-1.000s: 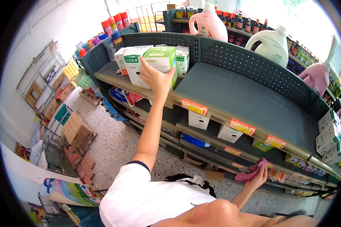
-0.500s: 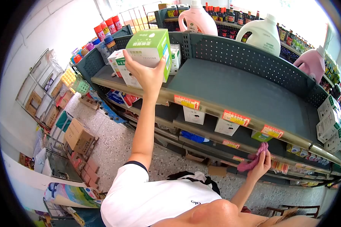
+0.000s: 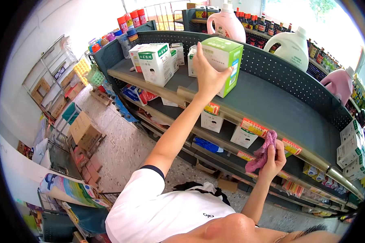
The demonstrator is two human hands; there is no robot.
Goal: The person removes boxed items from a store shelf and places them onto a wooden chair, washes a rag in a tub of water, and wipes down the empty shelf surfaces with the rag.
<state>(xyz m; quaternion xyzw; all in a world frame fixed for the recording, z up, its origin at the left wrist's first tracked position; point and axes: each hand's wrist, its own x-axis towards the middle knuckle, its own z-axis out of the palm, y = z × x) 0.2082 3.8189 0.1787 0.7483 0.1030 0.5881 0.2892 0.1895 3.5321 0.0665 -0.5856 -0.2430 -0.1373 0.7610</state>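
Observation:
My left hand grips a green and white box by its near side, over the left part of the dark top shelf. Whether the box rests on the shelf, I cannot tell. White boxes with green tops stand on the shelf to the left of it, and another white box is partly hidden behind my left hand. My right hand holds a crumpled pink cloth in front of the shelf's price labels.
Large detergent bottles, one pink and one pale green, stand behind the perforated back panel. White boxes are stacked at the far right. Lower shelves hold more boxes. A cardboard carton sits on the floor at the left.
My left hand has moved right with the green and white box, away from the white boxes at the left. My right hand, with the pink cloth, has moved slightly up and left.

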